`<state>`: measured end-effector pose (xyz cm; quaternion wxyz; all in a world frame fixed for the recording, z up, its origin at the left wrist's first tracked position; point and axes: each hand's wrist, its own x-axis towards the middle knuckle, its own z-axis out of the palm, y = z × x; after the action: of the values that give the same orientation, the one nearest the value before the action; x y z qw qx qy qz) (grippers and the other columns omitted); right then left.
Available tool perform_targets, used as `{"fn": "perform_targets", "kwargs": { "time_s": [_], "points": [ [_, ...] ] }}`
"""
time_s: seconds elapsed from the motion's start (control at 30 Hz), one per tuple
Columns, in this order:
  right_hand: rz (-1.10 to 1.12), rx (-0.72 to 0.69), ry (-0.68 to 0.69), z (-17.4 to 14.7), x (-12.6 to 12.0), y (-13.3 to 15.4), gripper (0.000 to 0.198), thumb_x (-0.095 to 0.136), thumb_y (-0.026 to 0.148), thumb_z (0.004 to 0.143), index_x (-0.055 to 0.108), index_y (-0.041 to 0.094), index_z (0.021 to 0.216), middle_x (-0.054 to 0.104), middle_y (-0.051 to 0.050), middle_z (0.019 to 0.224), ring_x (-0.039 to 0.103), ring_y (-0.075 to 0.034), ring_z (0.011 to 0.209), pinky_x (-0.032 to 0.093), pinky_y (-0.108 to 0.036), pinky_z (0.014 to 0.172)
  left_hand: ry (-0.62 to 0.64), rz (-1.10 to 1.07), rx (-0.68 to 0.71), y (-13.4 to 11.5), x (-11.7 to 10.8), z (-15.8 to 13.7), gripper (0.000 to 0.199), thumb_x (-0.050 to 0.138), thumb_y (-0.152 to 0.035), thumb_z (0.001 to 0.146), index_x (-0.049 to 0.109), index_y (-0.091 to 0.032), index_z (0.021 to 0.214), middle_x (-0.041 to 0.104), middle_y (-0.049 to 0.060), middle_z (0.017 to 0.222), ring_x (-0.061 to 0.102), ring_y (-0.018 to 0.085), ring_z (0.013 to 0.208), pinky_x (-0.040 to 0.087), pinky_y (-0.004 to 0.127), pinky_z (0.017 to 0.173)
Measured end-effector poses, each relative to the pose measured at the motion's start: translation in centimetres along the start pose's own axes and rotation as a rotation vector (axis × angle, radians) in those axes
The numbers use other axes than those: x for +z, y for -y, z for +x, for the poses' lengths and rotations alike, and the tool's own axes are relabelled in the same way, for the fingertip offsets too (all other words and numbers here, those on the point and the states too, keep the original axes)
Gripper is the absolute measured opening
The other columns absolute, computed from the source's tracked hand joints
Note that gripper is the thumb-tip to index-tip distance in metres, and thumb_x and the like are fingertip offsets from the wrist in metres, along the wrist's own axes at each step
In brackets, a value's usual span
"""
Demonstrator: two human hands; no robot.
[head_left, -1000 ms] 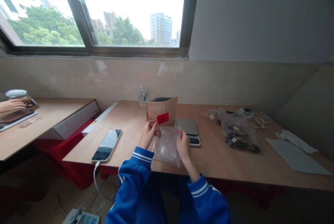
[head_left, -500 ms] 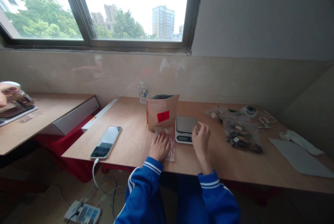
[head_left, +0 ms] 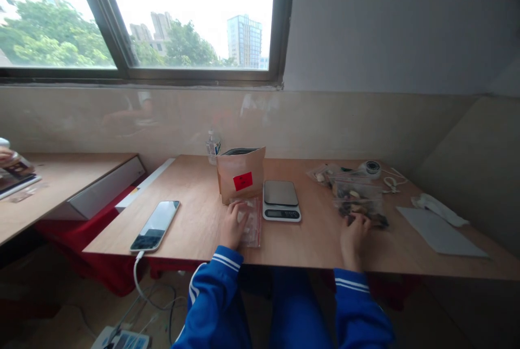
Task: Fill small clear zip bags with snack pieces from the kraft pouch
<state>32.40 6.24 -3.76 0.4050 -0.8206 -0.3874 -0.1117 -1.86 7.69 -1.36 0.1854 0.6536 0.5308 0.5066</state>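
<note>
clear bag [head_left: 252, 221] flat under left hand [head_left: 234, 224], grip open; right hand [head_left: 355, 232] touches filled bags [head_left: 359, 202], grip loose.

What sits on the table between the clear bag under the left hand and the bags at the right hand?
In the head view, only the small scale; the rest is bare table.

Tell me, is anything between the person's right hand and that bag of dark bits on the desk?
Nothing visible: the right hand already has its fingertips at the near edge of the filled clear bag.
</note>
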Motion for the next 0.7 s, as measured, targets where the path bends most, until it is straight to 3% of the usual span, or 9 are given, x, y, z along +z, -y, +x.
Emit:
{"fn": "perform_targets", "kwargs": {
  "time_s": [0.07,0.13,0.23,0.3,0.37,0.43,0.53,0.6,0.7],
  "points": [
    [0.132,-0.020,-0.034,0.1,-1.1,-0.6,0.028,0.044,0.028,0.080,0.063,0.010,0.090,0.061,-0.020,0.095,0.056,-0.031,0.094,0.042,-0.042,0.079,-0.133,-0.085,-0.005,-1.8,-0.6,0.0,0.018,0.052,-0.029,0.083,0.063,-0.023,0.096,0.062,0.008,0.104,0.057,0.022,0.103,0.042,0.037,0.094],
    [0.262,0.017,-0.109,-0.2,-2.6,-0.2,0.030,0.045,0.034,0.081,0.063,0.011,0.086,0.062,-0.017,0.085,0.058,-0.029,0.084,0.044,-0.040,0.075,-0.161,-0.166,-0.033,-3.8,-0.8,-0.1,0.018,0.050,-0.029,0.084,0.063,-0.022,0.094,0.063,0.006,0.098,0.059,0.021,0.096,0.045,0.036,0.089],
    [0.450,0.121,-0.252,-1.9,-5.3,3.2,0.032,0.049,0.039,0.082,0.062,0.012,0.092,0.065,-0.016,0.087,0.060,-0.025,0.078,0.046,-0.036,0.071,-0.042,-0.345,-0.129,-6.8,-0.2,-0.8,0.021,0.050,-0.031,0.085,0.061,-0.020,0.100,0.064,0.006,0.100,0.061,0.018,0.086,0.048,0.033,0.081],
    [0.613,0.105,-0.234,-4.0,-7.0,6.9,0.031,0.051,0.039,0.084,0.061,0.013,0.098,0.065,-0.015,0.093,0.062,-0.023,0.079,0.049,-0.034,0.072,0.065,-0.536,-0.194,-8.4,0.5,-1.3,0.026,0.052,-0.035,0.085,0.058,-0.019,0.105,0.063,0.007,0.102,0.062,0.016,0.080,0.050,0.031,0.076],
    [0.753,0.001,-0.116,-6.4,-8.2,10.8,0.028,0.051,0.036,0.086,0.060,0.014,0.101,0.066,-0.013,0.097,0.063,-0.022,0.085,0.050,-0.035,0.076,0.112,-0.738,-0.251,-9.7,0.9,-1.5,0.032,0.054,-0.039,0.084,0.055,-0.019,0.110,0.063,0.007,0.100,0.063,0.016,0.078,0.050,0.030,0.073],
    [0.873,-0.241,0.125,-8.8,-8.7,13.9,0.025,0.046,0.028,0.089,0.059,0.018,0.109,0.065,-0.011,0.107,0.062,-0.021,0.099,0.049,-0.035,0.086,0.079,-0.923,-0.306,-10.2,0.5,-1.5,0.035,0.055,-0.043,0.083,0.054,-0.019,0.109,0.064,0.005,0.096,0.063,0.015,0.077,0.050,0.028,0.072],
    [0.944,-0.587,0.491,-11.3,-8.7,16.5,0.039,0.036,0.012,0.090,0.054,0.025,0.122,0.061,-0.006,0.120,0.056,-0.018,0.112,0.046,-0.034,0.095,0.015,-1.119,-0.417,-9.6,-1.1,-1.3,0.040,0.053,-0.053,0.081,0.059,-0.017,0.099,0.064,0.004,0.090,0.062,0.015,0.081,0.050,0.028,0.075],
    [0.969,-0.680,0.630,-12.0,-8.6,17.0,0.045,0.034,0.006,0.087,0.057,0.026,0.120,0.062,-0.004,0.119,0.053,-0.017,0.116,0.043,-0.036,0.099,0.062,-1.150,-0.526,-8.7,-2.4,-1.3,0.045,0.054,-0.056,0.080,0.061,-0.015,0.096,0.066,0.006,0.089,0.063,0.018,0.086,0.050,0.031,0.080],
    [0.997,-0.707,0.712,-12.0,-8.8,17.0,0.040,0.036,0.005,0.083,0.064,0.024,0.103,0.067,-0.002,0.106,0.052,-0.019,0.117,0.039,-0.039,0.103,0.089,-1.080,-0.593,-7.3,-3.6,-1.8,0.045,0.063,-0.048,0.075,0.062,-0.013,0.104,0.068,0.007,0.093,0.063,0.022,0.093,0.048,0.034,0.088]
  ]
}}
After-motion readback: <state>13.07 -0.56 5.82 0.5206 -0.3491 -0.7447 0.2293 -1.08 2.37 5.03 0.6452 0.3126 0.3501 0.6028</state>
